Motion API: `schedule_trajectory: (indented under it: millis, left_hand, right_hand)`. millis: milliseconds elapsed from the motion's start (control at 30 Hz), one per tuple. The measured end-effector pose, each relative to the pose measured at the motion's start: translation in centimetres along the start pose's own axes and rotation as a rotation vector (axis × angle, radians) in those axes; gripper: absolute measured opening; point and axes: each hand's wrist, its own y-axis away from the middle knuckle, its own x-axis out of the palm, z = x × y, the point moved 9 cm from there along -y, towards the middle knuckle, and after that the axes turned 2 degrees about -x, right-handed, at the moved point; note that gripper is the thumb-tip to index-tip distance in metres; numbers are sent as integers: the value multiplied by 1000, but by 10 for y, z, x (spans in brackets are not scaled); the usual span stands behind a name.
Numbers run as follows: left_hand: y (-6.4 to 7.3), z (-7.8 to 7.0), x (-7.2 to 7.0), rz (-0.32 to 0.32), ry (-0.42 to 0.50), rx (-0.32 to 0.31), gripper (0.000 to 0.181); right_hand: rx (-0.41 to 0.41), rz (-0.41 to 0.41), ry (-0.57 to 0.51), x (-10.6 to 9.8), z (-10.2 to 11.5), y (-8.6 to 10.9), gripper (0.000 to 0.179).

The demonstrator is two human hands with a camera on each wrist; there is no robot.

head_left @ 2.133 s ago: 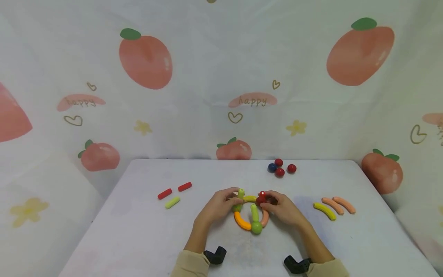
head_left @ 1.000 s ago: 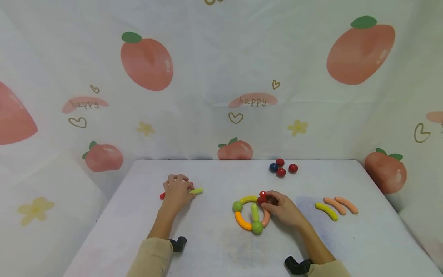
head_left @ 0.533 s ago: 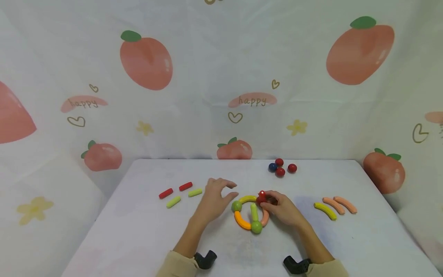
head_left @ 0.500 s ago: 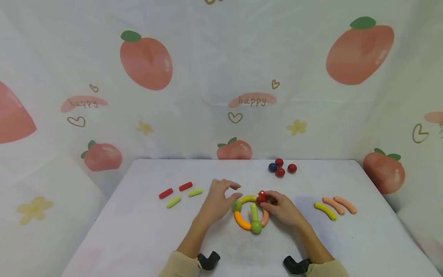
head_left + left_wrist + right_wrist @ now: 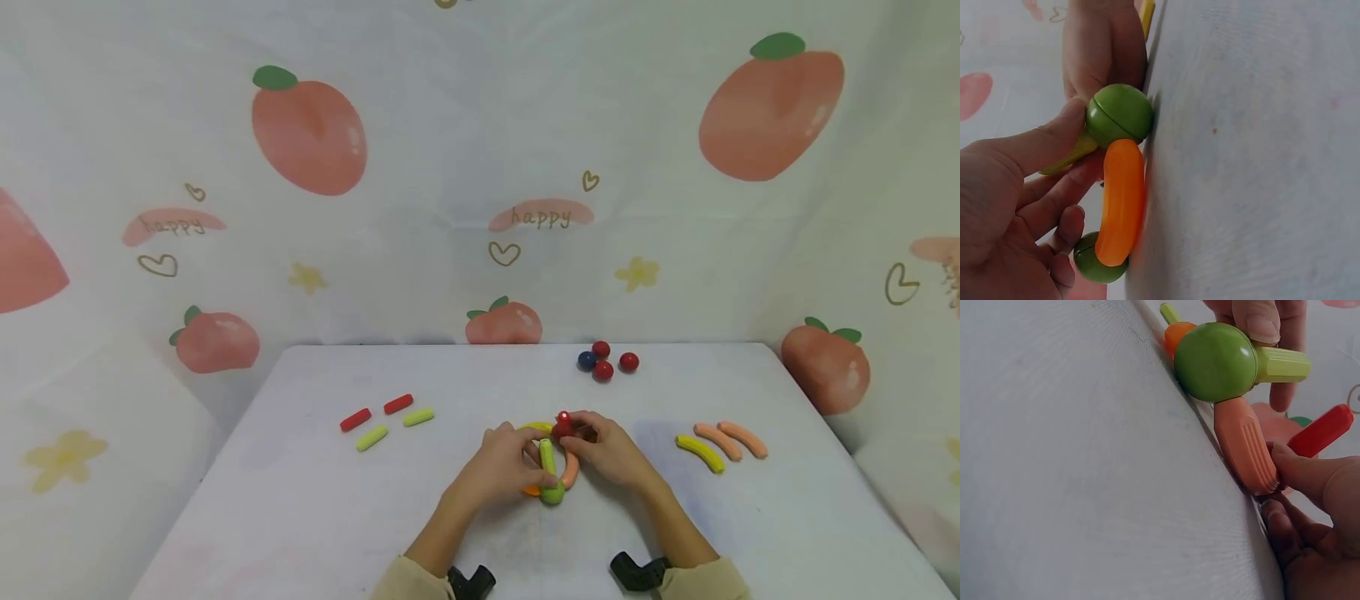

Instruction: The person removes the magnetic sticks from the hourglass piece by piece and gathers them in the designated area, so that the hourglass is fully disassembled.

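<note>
A small ring of toy sticks and balls lies mid-table. My left hand [image 5: 501, 467] reaches over its left side, thumb and finger pinching the upright light green stick [image 5: 1284, 365] where it meets the front green ball [image 5: 552, 493]. The orange curved stick [image 5: 1122, 203] runs from that ball to another green ball [image 5: 1099, 259] near my curled fingers. On the ring's right, my right hand [image 5: 611, 448] pinches the red ball, largely hidden by fingers, with a red stick [image 5: 1321, 430] standing up from it. A pink curved stick [image 5: 1244, 447] joins the red ball to the front green ball.
Two red sticks [image 5: 356, 420] and two light green sticks [image 5: 418, 417] lie at the left. Several red balls [image 5: 603, 371] and a blue ball [image 5: 587, 361] sit at the back. At right are a yellow curved stick [image 5: 700, 454] and two pink curved sticks [image 5: 717, 442].
My left hand took a light green stick off the ring's left ball, laid it by the sticks at left, then came back to the front green ball's stick. My right hand stayed put.
</note>
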Motion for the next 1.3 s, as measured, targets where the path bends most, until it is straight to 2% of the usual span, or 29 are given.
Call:
schedule_trajectory:
  millis: [167, 400, 500, 600, 700, 767, 867, 933, 1000, 1067, 1167, 1300]
  left_hand:
    - [0, -5, 4, 20, -12, 29, 24]
    - [5, -12, 5, -11, -101, 35, 30]
    - [9, -13, 1, -34, -99, 26, 32]
    - [12, -9, -15, -94, -73, 19, 29]
    - [13, 2, -47, -215, -75, 31, 26]
    - [13, 13, -76, -317, -120, 38, 23]
    - [12, 41, -123, -457, -217, 19, 24]
    - [11, 66, -152, -514, -258, -35, 27]
    - [11, 92, -173, -535, -291, -100, 32]
    - [11, 115, -188, -527, -320, -170, 35]
    - [12, 142, -201, -502, -345, -267, 33]
    - [11, 165, -208, -475, -371, -340, 32]
  right_hand:
    - [27, -5, -8, 0, -3, 1, 37]
    - [43, -11, -13, -1, -4, 2, 39]
    - [32, -11, -14, -2, -2, 2, 39]
    - [22, -10, -2, -1, -2, 1, 38]
    - [34, -13, 9, -1, -3, 0, 39]
    - [44, -15, 11, -1, -3, 0, 39]
    - [50, -16, 8, 0, -3, 0, 40]
    - [55, -16, 6, 0, -2, 1, 40]
    - [64, -17, 2, 0, -2, 1, 40]
    - [71, -16, 1, 1, -3, 1, 40]
    - [79, -15, 2, 2, -5, 1, 41]
    - [71, -24, 8, 1, -6, 0, 40]
